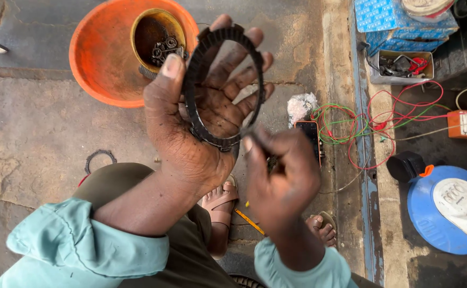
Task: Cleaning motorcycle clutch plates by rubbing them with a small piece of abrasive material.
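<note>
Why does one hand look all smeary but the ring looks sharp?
In the head view the right hand is blurred, which looks like motion blur, while the left hand and the dark toothed ring it holds are sharp; daylight is soft and even, with no hard shadows and no glare on the orange basin.

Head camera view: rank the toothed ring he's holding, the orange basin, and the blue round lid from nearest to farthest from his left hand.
1. Toothed ring, held in the left hand.
2. Orange basin, on the floor just above-left of that hand.
3. Blue round lid, far off at lower right.
</note>
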